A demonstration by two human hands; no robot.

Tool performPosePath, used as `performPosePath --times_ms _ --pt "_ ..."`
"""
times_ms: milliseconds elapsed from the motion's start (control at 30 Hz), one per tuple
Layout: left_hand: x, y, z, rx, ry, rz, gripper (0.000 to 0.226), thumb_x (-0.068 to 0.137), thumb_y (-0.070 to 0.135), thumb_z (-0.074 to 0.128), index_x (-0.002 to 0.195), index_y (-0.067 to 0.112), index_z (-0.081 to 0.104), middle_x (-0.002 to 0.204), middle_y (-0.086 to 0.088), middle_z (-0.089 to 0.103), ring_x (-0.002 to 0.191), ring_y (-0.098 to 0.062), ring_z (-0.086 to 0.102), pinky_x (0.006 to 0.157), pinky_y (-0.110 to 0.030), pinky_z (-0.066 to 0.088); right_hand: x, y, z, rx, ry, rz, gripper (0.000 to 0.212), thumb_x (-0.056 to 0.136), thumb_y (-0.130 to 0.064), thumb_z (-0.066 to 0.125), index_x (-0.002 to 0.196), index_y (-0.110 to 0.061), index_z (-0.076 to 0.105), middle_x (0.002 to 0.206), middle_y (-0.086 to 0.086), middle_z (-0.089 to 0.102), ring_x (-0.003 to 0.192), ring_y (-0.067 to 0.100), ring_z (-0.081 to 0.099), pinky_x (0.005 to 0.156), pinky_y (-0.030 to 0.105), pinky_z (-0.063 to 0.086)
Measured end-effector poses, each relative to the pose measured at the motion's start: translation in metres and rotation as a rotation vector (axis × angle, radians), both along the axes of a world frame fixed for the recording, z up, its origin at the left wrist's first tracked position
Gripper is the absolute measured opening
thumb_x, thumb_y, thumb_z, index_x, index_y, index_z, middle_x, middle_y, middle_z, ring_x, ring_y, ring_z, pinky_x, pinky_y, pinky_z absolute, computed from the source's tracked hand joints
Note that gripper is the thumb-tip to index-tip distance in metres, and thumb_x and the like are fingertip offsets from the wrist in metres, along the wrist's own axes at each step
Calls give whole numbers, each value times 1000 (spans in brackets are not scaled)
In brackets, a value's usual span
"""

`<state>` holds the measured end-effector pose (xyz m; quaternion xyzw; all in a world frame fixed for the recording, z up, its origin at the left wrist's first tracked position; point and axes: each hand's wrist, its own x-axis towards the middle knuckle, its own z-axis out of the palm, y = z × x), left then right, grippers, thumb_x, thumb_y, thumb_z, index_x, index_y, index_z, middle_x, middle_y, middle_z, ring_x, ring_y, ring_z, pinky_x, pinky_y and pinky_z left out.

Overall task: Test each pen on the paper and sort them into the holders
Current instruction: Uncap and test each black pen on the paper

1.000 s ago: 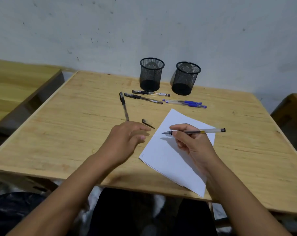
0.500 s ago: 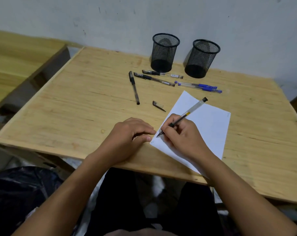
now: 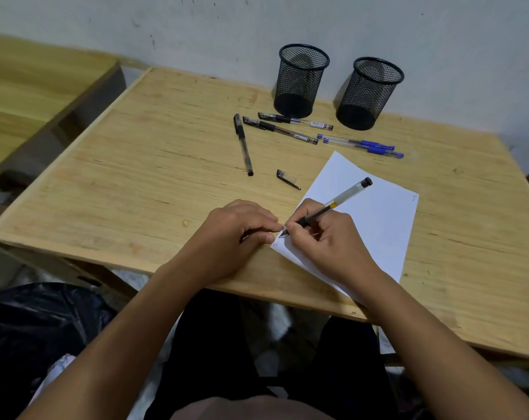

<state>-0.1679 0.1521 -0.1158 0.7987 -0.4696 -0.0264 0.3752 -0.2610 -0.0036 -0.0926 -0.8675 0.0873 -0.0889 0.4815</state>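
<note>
Head view: right hand (image 3: 323,241) grip clamped on pen (image 3: 337,202), tip on paper (image 3: 375,219).

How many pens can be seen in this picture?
6. One in the right hand, tip on the paper; three black pens and two blue pens lie before the holders. None seems hidden.

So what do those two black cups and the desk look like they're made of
The two holders look like black wire mesh, probably metal: you see through the walls. The desk looks like pale, matte wood or wood veneer, with visible grain streaks.
</note>
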Motion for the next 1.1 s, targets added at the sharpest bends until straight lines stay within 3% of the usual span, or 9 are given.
performPosePath --times_ms 167,500,833,1000,1100 --pt "1 0 0 1 -16 10 22 77 20 64 96 17 73 97 1 73 98 -2 53 88 -7 33 1 -1 -2 -10 0 2 11 82 -7 57 76 -8 66 75 14 63 68 27 55 56 19 37" --pt "1 0 -1 21 -12 20 24 78 24 62 99 19 72 100 2 72 102 -2 51 89 -3 30 2 -2 -3 -23 -35 10 10 82 -6 59 75 -6 66 73 15 63 65 24 53 55 18 37" --pt "1 0 0 19 -12 22 25 78 25 61 99 20 72 101 3 72 102 -2 51 88 -16 36 2 -1 -2 -35 -40 -8 11 82 -6 58 74 -6 65 71 13 62 67 21 53 56 15 37" --pt "0 1 0 37 -10 27 25 78 27 61 100 20 72 101 4 72 101 -2 52 87 -6 33 1 -1 -1 -38 -43 -23 12 83 -7 56 75 -7 64 69 7 61 62 10 50 55 12 37" --pt "1 -1 5 58 42 68 21 81 25 63 100 21 71 102 7 70 99 -1 55 85 0 31 3 -4 -1 138 -54 -122 12 87 -10 54 78 -8 62 63 6 58 57 9 50 57 20 41"
